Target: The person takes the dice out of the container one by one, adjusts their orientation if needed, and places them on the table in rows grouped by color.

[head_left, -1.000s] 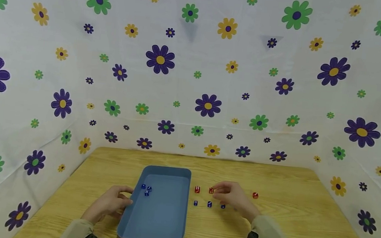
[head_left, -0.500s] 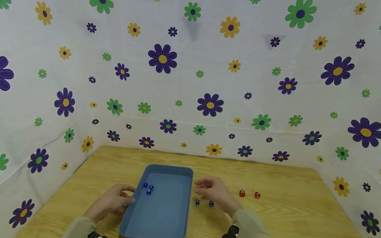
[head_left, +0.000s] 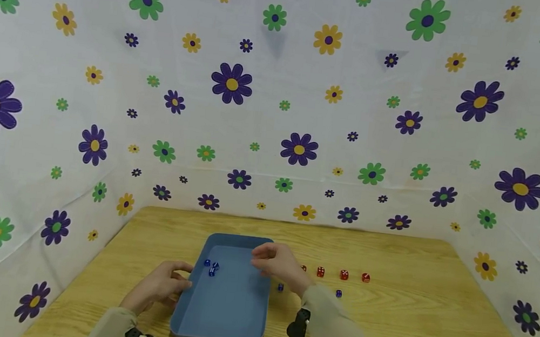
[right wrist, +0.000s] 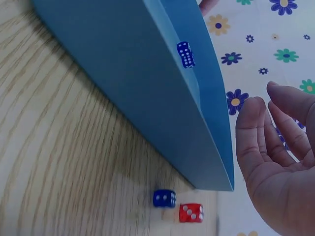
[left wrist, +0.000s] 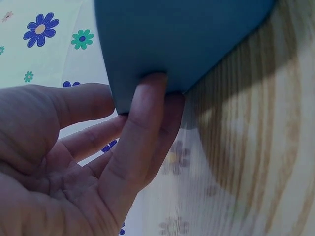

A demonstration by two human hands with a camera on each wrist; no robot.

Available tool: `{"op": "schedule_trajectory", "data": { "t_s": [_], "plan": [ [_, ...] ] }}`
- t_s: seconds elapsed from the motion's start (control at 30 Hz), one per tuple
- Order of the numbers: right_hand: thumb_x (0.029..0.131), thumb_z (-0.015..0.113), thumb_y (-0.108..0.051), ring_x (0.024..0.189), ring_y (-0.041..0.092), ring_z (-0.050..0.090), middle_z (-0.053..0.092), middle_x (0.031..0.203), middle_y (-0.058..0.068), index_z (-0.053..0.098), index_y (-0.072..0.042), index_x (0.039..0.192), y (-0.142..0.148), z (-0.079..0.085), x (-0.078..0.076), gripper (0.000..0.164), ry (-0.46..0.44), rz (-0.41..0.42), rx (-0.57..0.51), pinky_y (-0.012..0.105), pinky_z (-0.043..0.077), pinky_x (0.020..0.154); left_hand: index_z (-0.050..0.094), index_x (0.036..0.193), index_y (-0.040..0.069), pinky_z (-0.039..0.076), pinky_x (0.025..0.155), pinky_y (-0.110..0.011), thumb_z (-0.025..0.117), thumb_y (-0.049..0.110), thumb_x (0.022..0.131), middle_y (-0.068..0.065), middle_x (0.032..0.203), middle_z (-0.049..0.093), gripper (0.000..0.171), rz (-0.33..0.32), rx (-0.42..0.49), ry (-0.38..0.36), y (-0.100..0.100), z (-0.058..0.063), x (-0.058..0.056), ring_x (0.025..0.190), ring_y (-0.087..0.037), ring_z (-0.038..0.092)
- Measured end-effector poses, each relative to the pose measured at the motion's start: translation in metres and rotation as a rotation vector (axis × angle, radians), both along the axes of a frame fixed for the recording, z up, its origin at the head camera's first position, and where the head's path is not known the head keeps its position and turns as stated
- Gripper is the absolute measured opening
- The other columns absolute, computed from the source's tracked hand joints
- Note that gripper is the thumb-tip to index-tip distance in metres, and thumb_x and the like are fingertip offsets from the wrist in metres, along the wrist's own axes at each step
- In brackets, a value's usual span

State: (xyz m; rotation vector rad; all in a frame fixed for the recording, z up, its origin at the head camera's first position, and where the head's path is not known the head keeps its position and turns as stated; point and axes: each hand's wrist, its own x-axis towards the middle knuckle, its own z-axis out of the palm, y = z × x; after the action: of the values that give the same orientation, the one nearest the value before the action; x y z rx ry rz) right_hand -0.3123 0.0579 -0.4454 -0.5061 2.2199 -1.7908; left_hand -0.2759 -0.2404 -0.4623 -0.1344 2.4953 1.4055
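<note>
My left hand [head_left: 161, 285] holds the left wall of a blue-grey tray [head_left: 224, 313]; in the left wrist view the thumb lies at the rim and a finger [left wrist: 142, 108] presses the outer wall. Inside the tray, several blue dice [head_left: 212, 271] sit together near the left wall. Over the right rim at the far end hovers my right hand [head_left: 277, 264], its fingers loosely curved. The right wrist view shows a gap between thumb and forefinger and no die there. A blue die [right wrist: 164, 198] and a red die [right wrist: 191, 213] lie on the table beside the tray.
Several red dice [head_left: 344, 275] form a row right of the tray, with blue dice [head_left: 338, 294] in front of it. My right forearm hides part of both rows. A flowered cloth [head_left: 275, 109] encloses the wooden table [head_left: 406, 323] at back and sides.
My right hand has moved left from the red row, past the near dice, to above the tray. Red dice it covered now show. The left hand stays at the tray wall.
</note>
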Motion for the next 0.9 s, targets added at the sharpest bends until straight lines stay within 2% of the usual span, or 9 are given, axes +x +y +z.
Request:
{"op": "schedule_trajectory", "data": {
  "t_s": [0.13,0.33,0.53,0.8,0.9],
  "plan": [
    [0.093,0.067,-0.010,0.096,0.030,0.066,0.068,0.111,0.017,0.066,0.001,0.118,-0.010,0.000,-0.003,0.028,-0.013,0.003,-0.017,0.046,0.058,0.083,0.053,0.134,0.000,0.059,0.058,-0.040,0.062,0.003,0.092,-0.018,0.103,0.063,0.043,-0.002,0.003,0.002,0.000,-0.001,-0.001,0.082,-0.022,0.066],
    [0.092,0.068,-0.009,0.100,0.034,0.066,0.068,0.110,0.017,0.066,0.000,0.117,-0.027,0.002,-0.009,0.027,-0.043,-0.003,-0.035,0.042,0.059,0.081,0.054,0.134,0.002,0.059,0.058,-0.039,0.063,0.005,0.093,-0.017,0.103,0.064,0.042,-0.004,-0.019,-0.019,0.000,-0.002,-0.004,0.082,-0.022,0.066],
    [0.091,0.068,-0.007,0.107,0.040,0.063,0.067,0.115,0.019,0.064,0.000,0.122,-0.044,0.005,-0.012,0.031,-0.061,0.013,-0.042,0.047,0.058,0.085,0.054,0.135,0.001,0.059,0.058,-0.039,0.063,0.005,0.093,-0.017,0.103,0.064,0.043,-0.008,-0.029,-0.027,-0.001,-0.002,-0.004,0.082,-0.022,0.066],
    [0.088,0.070,-0.003,0.096,0.029,0.068,0.069,0.111,0.017,0.067,0.001,0.116,-0.071,-0.010,-0.019,0.028,-0.063,-0.005,-0.002,0.049,0.058,0.080,0.055,0.133,0.001,0.059,0.057,-0.039,0.062,0.004,0.093,-0.017,0.101,0.064,0.041,-0.002,-0.023,-0.019,-0.002,-0.002,-0.004,0.080,-0.022,0.066],
    [0.087,0.072,-0.004,0.092,0.025,0.069,0.072,0.104,0.013,0.068,0.002,0.114,-0.080,-0.016,-0.019,0.028,-0.076,-0.007,0.045,0.045,0.060,0.077,0.055,0.133,0.001,0.059,0.058,-0.039,0.063,0.005,0.093,-0.017,0.101,0.064,0.041,0.000,-0.024,-0.017,-0.002,-0.002,-0.004,0.080,-0.022,0.066]
  ]
}}
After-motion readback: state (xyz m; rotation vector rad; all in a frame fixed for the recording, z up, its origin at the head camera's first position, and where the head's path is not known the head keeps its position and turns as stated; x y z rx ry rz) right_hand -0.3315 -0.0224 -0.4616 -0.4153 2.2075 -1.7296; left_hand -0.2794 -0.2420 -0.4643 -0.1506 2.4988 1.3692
